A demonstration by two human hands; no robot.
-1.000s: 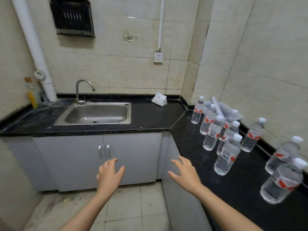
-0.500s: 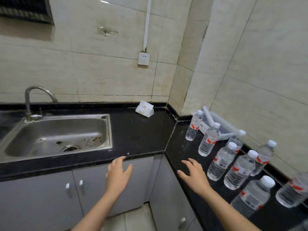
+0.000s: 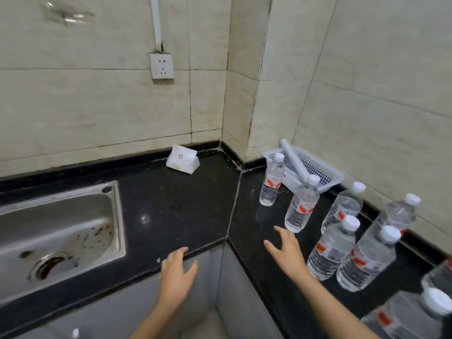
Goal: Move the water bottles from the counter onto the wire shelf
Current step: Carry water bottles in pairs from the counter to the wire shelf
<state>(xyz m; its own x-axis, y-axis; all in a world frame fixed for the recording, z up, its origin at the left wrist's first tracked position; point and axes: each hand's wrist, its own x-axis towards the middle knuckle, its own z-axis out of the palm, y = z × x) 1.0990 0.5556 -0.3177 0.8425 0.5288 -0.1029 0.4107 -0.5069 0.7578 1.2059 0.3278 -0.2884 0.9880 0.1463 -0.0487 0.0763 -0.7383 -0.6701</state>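
Several clear water bottles with white caps and red labels stand on the black counter [image 3: 186, 211] along the right wall. The farthest bottle [image 3: 270, 184] is near the corner, another bottle [image 3: 301, 209] stands in front of it, and a third bottle [image 3: 330, 250] is nearer me. My right hand [image 3: 287, 253] hovers open over the counter, just short of the second bottle and left of the third. My left hand [image 3: 177, 275] is open at the counter's front edge, holding nothing. No wire shelf is in view.
A steel sink [image 3: 56, 236] is set into the counter at the left. A white tissue packet [image 3: 182, 161] lies by the back wall. A white plastic basket [image 3: 315, 170] with a tube in it sits in the corner behind the bottles. A socket [image 3: 161, 66] is on the wall.
The view has closed in on the counter corner and the bottles. Both hands have moved forward, the right one now over the counter close to the bottles.
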